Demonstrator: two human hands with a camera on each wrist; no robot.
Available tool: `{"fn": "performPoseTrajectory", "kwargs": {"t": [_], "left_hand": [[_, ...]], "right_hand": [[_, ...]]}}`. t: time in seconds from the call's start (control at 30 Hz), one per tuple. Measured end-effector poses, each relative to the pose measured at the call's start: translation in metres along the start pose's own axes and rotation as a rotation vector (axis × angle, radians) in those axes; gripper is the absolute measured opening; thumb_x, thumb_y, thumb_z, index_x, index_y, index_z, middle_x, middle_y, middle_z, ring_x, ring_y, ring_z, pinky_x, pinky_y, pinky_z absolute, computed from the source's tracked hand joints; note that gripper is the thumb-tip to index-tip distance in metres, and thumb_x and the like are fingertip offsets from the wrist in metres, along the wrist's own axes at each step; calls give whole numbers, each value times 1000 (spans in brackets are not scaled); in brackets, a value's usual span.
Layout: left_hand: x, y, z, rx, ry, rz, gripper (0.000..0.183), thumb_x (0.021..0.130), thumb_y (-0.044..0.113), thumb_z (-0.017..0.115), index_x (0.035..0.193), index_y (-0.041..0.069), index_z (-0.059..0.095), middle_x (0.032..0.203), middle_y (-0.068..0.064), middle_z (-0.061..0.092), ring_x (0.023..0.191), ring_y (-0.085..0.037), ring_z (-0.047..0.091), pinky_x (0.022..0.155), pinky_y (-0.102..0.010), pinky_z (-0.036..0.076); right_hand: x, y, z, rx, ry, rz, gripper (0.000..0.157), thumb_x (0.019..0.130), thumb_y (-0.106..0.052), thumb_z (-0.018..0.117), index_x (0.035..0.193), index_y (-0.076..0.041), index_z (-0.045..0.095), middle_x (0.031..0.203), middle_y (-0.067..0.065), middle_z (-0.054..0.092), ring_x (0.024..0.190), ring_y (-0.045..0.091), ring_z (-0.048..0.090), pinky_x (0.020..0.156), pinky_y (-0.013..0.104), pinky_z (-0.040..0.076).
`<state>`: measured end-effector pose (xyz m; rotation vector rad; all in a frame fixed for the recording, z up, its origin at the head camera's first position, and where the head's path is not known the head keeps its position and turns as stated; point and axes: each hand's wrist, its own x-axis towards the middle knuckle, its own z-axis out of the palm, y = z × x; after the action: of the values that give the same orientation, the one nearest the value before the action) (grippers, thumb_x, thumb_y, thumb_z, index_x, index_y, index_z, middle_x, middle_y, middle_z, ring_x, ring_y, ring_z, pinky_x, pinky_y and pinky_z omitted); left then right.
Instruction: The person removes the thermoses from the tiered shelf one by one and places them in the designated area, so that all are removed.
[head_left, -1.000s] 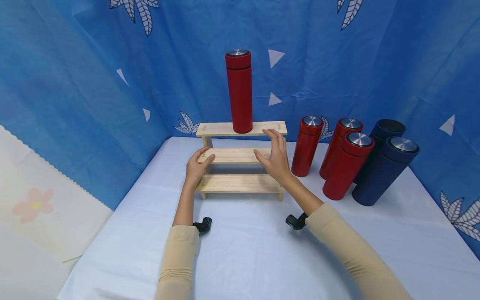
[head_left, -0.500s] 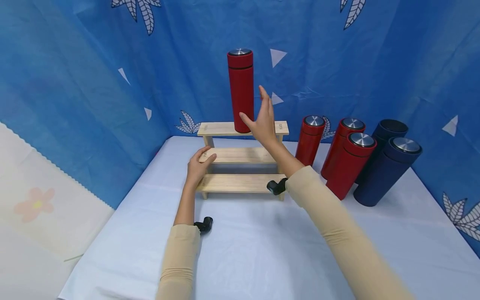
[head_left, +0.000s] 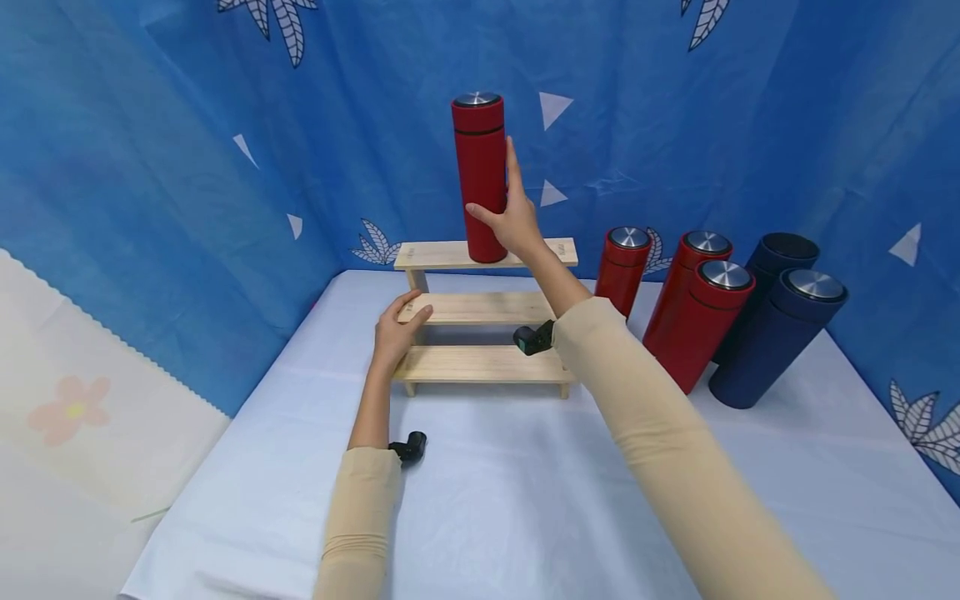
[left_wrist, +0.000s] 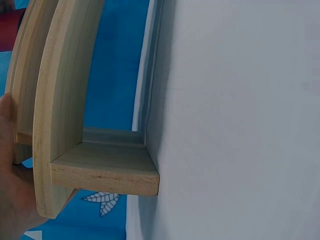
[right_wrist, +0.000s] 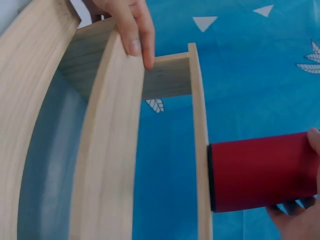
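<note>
A three-tier wooden shelf (head_left: pixel 480 364) stands on the table. On its top tier, a red thermos flask (head_left: pixel 480 171) with a metal-topped lid stands upright. My right hand (head_left: pixel 513 218) holds this flask from the right, thumb across its front and fingers along its far side. In the right wrist view the flask (right_wrist: pixel 265 172) has its base against the top plank, and fingertips show beneath it. My left hand (head_left: pixel 393 332) grips the left end of the middle tier. The left wrist view shows part of that hand (left_wrist: pixel 20 200) behind the wood.
To the right stand several more flasks: a red flask (head_left: pixel 624 267) nearest the shelf, other red ones (head_left: pixel 701 329), and dark blue ones (head_left: pixel 776 342). Blue patterned cloth (head_left: pixel 360 125) hangs behind the white-covered table (head_left: pixel 480 500).
My right hand has risen from the shelf's right side to the red flask on the top tier and taken hold of it. The left hand stays at the middle tier's left end.
</note>
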<state>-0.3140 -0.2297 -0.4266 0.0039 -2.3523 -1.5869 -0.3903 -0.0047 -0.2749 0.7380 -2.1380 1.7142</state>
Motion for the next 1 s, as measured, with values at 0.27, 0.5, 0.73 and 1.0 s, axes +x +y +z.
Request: {"fn": "performPoseTrajectory", "kwargs": {"t": [0.27, 0.5, 0.73, 1.0], "left_hand": [[1, -2, 0, -15, -11, -3, 66, 79, 52, 66, 133, 18, 50, 139, -3, 43, 127, -24, 38, 101, -42, 36], [0, -2, 0, -2, -8, 8, 67, 79, 53, 66, 133, 18, 50, 140, -3, 42, 126, -25, 39, 99, -44, 37], [-3, -2, 0, 10, 2, -7, 64, 79, 51, 66, 133, 19, 51, 139, -4, 44, 127, -26, 39, 102, -43, 33], [1, -3, 1, 7, 9, 0, 63, 79, 53, 65, 132, 22, 51, 139, -4, 43, 125, -25, 40, 100, -43, 37]], "right_hand": [[-28, 1, -6, -81, 80, -105, 98, 79, -29, 74, 146, -42, 5, 127, 5, 46, 113, 17, 48, 83, 35, 50], [-68, -3, -18, -81, 128, -248, 98, 77, -18, 76, 149, -27, 12, 129, 5, 48, 113, 15, 49, 87, 34, 49], [-124, -31, -36, -122, 229, -378, 90, 72, 5, 74, 143, 2, 20, 121, 21, 52, 110, 27, 53, 86, 43, 49], [-154, 5, -78, -182, 351, -447, 92, 70, -5, 79, 143, -2, 23, 128, 8, 50, 113, 22, 50, 87, 32, 48]]}}
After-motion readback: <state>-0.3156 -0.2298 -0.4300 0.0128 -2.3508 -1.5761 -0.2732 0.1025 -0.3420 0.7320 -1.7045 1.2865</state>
